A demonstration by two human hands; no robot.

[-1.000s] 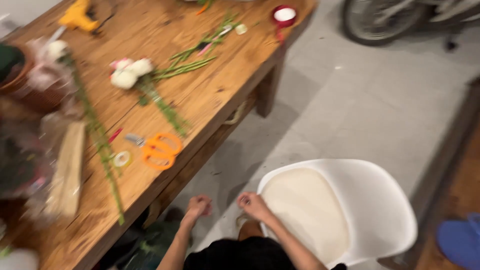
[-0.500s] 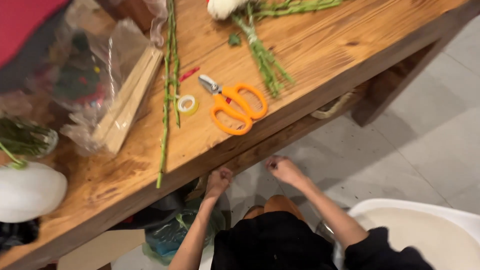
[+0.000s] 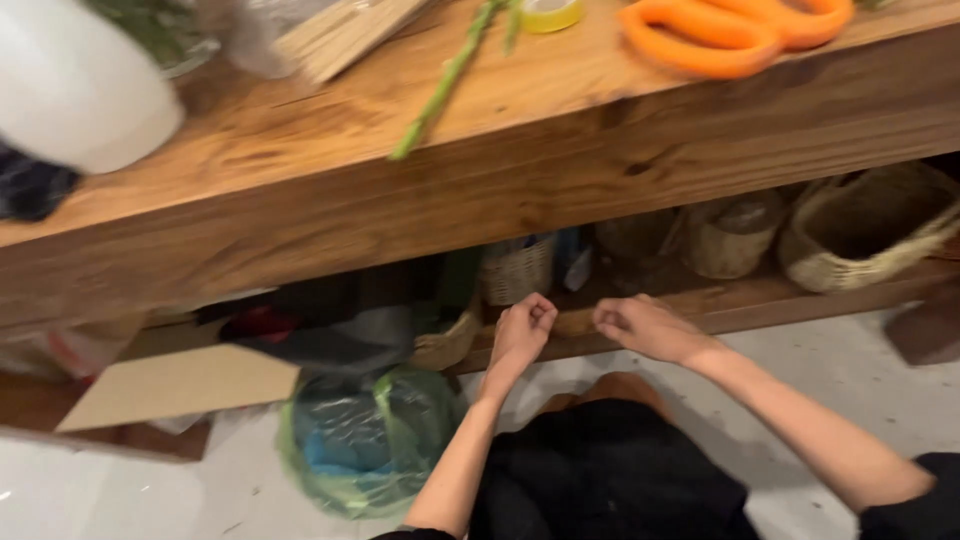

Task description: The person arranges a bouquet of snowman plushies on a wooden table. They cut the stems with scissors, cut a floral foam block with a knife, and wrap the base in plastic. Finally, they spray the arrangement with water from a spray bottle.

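Both hands reach under the worktop (image 3: 560, 190) toward the lower shelf (image 3: 760, 298). The left hand (image 3: 522, 330), curled closed and empty, sits just below the small woven basket (image 3: 517, 268); the right hand (image 3: 645, 327), loosely closed and empty, lies to its right.

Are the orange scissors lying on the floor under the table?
No, the scissors lie on top of the table, near its front edge.

A flat brown cardboard box (image 3: 180, 385) lies under the table's left end.
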